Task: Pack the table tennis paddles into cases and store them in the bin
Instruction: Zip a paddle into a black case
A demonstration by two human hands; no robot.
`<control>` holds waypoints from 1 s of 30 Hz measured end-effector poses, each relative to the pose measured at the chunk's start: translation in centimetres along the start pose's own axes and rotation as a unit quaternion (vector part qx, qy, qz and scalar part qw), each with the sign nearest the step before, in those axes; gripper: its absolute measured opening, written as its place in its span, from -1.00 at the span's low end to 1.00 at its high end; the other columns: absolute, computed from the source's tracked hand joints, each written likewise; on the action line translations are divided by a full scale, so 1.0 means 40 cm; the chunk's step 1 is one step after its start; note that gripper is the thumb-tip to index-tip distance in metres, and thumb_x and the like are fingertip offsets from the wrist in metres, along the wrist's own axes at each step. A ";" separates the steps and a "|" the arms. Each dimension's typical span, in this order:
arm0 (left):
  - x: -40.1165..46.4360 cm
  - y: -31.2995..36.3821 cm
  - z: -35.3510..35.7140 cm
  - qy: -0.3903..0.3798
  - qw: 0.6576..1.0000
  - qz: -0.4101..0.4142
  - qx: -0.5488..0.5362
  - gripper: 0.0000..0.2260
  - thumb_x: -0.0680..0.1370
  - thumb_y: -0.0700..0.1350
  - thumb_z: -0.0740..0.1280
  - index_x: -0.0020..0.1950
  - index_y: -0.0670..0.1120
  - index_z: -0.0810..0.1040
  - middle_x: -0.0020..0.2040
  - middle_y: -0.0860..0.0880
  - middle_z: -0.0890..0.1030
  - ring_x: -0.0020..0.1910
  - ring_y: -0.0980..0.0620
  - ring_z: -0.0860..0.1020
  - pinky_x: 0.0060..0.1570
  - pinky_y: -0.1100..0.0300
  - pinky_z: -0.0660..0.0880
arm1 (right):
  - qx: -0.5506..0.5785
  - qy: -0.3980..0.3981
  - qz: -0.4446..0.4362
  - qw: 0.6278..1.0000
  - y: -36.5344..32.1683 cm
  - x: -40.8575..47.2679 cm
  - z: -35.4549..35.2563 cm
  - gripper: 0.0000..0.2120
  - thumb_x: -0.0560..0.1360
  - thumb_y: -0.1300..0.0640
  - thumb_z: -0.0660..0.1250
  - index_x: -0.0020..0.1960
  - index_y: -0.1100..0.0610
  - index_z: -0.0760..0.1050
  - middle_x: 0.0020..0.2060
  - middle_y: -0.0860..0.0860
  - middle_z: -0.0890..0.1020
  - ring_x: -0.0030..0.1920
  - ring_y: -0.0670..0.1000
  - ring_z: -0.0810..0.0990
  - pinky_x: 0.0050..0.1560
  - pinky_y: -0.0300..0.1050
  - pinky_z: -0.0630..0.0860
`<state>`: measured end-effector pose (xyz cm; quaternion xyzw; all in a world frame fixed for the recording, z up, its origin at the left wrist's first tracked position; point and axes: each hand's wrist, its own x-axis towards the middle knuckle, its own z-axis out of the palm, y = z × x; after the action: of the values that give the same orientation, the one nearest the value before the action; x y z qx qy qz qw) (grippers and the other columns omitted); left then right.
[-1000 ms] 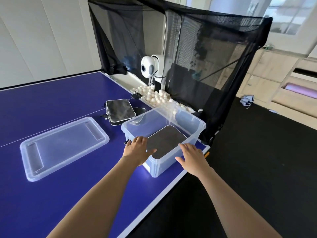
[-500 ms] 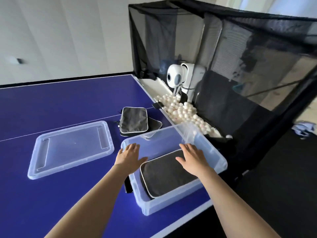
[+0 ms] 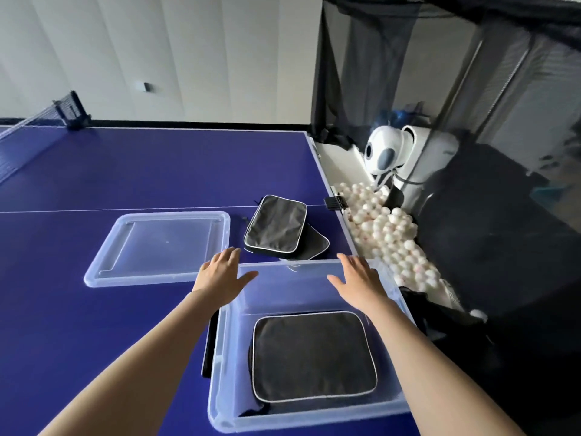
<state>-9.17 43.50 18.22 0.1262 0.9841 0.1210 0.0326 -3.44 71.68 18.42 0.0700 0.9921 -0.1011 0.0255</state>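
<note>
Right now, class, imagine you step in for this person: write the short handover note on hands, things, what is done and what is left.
Left hand: open, holding nothing, over the bin's far left corner.
Right hand: open, holding nothing, over the bin's far end.
Clear bin: at the near table edge, one black case lying flat inside.
Two more black cases: stacked on the blue table beyond the bin.
Bin lid: off, lying left of the bin.
Done: one case stored.
Left: store the stacked cases, probably close the lid. Whether they hold paddles cannot be seen.

Lower case lies mostly hidden beneath another.
</note>
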 end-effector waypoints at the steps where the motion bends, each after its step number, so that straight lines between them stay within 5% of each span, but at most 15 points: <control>1: 0.021 -0.005 0.001 0.001 1.000 -0.008 -0.010 -0.34 0.56 0.26 0.19 0.52 -0.10 0.19 0.50 -0.04 0.28 0.46 -0.06 0.27 0.35 0.00 0.27 | 0.012 0.002 -0.003 1.000 -0.001 0.025 0.002 -0.45 0.58 -0.11 0.17 0.47 0.12 0.17 0.38 0.08 0.36 0.39 0.12 0.32 0.26 0.04 0.35; 18: 0.456 -0.126 0.180 -0.091 0.962 -0.150 -0.210 -0.30 0.56 0.18 0.26 0.56 -0.12 0.09 0.51 -0.16 0.24 0.47 -0.16 0.25 0.39 -0.08 0.27 | 0.219 -0.073 0.106 0.967 -0.015 0.489 0.139 -0.39 0.54 -0.08 0.27 0.47 0.16 0.19 0.39 0.18 0.36 0.39 0.16 0.33 0.35 0.12 0.33; 27: 0.656 -0.152 0.275 -0.083 0.932 -0.212 -0.282 -0.24 0.52 0.18 0.34 0.55 -0.15 0.11 0.50 -0.17 0.26 0.46 -0.15 0.28 0.41 0.02 0.24 | 0.279 -0.119 0.166 0.938 -0.037 0.678 0.248 -0.37 0.51 -0.12 0.29 0.44 0.17 0.22 0.33 0.14 0.43 0.32 0.14 0.42 0.31 0.01 0.35; 30: 0.709 -0.136 0.298 -0.080 0.927 -0.219 -0.295 -0.25 0.50 0.18 0.36 0.53 -0.15 0.14 0.46 -0.16 0.31 0.43 -0.15 0.32 0.38 0.03 0.27 | 0.321 -0.115 0.197 0.919 -0.036 0.712 0.275 -0.35 0.50 -0.12 0.32 0.45 0.17 0.22 0.32 0.11 0.45 0.30 0.12 0.43 0.15 -0.11 0.34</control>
<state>-36.74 48.40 4.37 -0.0986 0.9013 0.3849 0.1727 -31.40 71.85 6.11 0.2561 0.8629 -0.4143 0.1348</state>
